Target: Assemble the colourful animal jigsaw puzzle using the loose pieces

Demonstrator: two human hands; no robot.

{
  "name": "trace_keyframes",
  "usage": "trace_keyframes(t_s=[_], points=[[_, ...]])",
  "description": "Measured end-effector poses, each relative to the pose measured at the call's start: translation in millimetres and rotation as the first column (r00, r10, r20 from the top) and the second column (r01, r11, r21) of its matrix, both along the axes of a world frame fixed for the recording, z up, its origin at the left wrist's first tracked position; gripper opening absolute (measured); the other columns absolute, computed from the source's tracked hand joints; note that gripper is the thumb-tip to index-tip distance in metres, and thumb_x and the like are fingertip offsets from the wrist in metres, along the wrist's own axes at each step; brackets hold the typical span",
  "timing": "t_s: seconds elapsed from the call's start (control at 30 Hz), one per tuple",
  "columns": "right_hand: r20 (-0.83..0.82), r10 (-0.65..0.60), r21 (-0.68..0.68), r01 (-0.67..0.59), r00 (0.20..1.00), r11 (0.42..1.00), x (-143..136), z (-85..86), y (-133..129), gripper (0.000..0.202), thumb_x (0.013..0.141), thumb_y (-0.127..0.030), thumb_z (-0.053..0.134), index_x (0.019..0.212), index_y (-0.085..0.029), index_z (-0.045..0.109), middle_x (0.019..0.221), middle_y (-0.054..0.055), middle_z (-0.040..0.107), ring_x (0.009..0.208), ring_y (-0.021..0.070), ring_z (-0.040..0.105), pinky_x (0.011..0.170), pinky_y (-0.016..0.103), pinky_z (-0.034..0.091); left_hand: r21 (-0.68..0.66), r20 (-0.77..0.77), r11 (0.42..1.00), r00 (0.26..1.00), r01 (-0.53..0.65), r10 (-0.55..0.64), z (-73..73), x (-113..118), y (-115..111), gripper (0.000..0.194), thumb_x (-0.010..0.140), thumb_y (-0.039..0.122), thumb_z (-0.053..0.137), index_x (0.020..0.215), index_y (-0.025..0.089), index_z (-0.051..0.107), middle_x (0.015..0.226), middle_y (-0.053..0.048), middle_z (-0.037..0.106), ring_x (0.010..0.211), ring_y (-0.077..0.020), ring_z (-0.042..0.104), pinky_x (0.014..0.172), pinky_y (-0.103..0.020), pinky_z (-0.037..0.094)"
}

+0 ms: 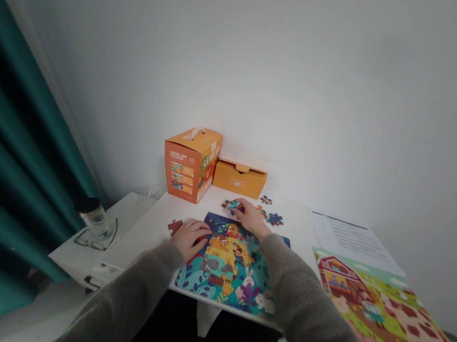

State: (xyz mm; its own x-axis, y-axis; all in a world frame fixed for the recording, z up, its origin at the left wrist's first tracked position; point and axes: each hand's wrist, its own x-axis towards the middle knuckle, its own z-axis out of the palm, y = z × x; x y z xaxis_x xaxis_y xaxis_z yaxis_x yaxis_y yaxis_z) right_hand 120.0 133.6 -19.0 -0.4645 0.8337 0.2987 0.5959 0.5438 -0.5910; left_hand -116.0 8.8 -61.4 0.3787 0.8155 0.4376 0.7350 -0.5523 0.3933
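A colourful puzzle board with rabbits and leaves lies on the white table in front of me. My left hand rests at its left edge, fingers curled; whether anything is under them is hidden. Just left of that hand is a reddish-brown piece. Beyond the board's top edge, my right hand has its fingers closed on a puzzle piece in a small group of pieces. More loose pieces lie to the right of it.
An orange puzzle box and a lower orange box stand against the wall. At right lie a farm puzzle and printed sheets. A jar and glasses sit on the left side surface.
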Motion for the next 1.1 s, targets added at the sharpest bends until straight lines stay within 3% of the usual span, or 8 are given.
trace_keyframes(t_s=[0.2,0.4,0.53,0.8,1.1], points=[[-0.319,-0.046,-0.239,-0.033,0.947,0.970,49.0,10.1,-10.0,0.044,0.092,-0.023,0.049,0.135,-0.019,0.044,0.069,-0.005,0.060,0.058,0.0119,0.060,0.060,0.024,0.049,0.019,0.012,1.000,1.000,0.022,-0.023,-1.5,-1.2,1.4,0.028,0.093,0.024,0.052,0.114,0.022,0.070,0.116,-0.008,0.067,0.107,-0.0248,0.055,0.096,-0.044,0.046],[-0.436,-0.125,-0.282,-0.003,0.891,0.959,102.9,30.7,-22.5,0.034,0.090,-0.030,0.053,0.122,-0.018,0.053,0.071,-0.002,0.061,0.058,0.0125,0.061,0.056,0.024,0.051,0.030,0.025,0.999,0.999,0.023,-0.024,-4.2,-2.1,3.6,0.028,0.093,0.025,0.051,0.113,0.023,0.071,0.115,-0.007,0.067,0.107,-0.0246,0.055,0.096,-0.043,0.047],[-0.422,-0.215,-0.326,0.074,0.881,0.943,127.2,31.1,-36.2,0.036,0.087,-0.034,0.057,0.120,-0.020,0.056,0.075,-0.002,0.059,0.059,0.0136,0.062,0.057,0.027,0.053,0.040,0.030,0.999,0.999,0.027,-0.028,-6.7,-3.3,6.4,0.027,0.093,0.026,0.052,0.111,0.023,0.072,0.114,-0.007,0.068,0.107,-0.0249,0.056,0.096,-0.044,0.047],[-0.349,-0.196,-0.277,0.099,0.917,0.956,126.2,5.8,-65.6,0.037,0.086,-0.037,0.054,0.117,-0.018,0.059,0.067,-0.006,0.052,0.056,0.0117,0.050,0.057,0.024,0.044,0.045,0.032,0.998,0.999,0.037,-0.039,-6.8,-4.8,7.9,0.026,0.094,0.027,0.052,0.111,0.023,0.072,0.113,-0.007,0.069,0.106,-0.0245,0.057,0.095,-0.043,0.048],[-0.296,-0.157,-0.281,0.071,0.942,0.957,114.8,-0.3,-77.2,0.039,0.088,-0.038,0.052,0.119,-0.018,0.064,0.064,-0.005,0.053,0.055,0.0130,0.049,0.056,0.025,0.042,0.032,0.058,0.999,0.997,0.043,-0.045,-4.5,-4.2,7.7,0.025,0.094,0.028,0.052,0.108,0.023,0.072,0.112,-0.007,0.069,0.105,-0.0246,0.058,0.096,-0.043,0.048]])
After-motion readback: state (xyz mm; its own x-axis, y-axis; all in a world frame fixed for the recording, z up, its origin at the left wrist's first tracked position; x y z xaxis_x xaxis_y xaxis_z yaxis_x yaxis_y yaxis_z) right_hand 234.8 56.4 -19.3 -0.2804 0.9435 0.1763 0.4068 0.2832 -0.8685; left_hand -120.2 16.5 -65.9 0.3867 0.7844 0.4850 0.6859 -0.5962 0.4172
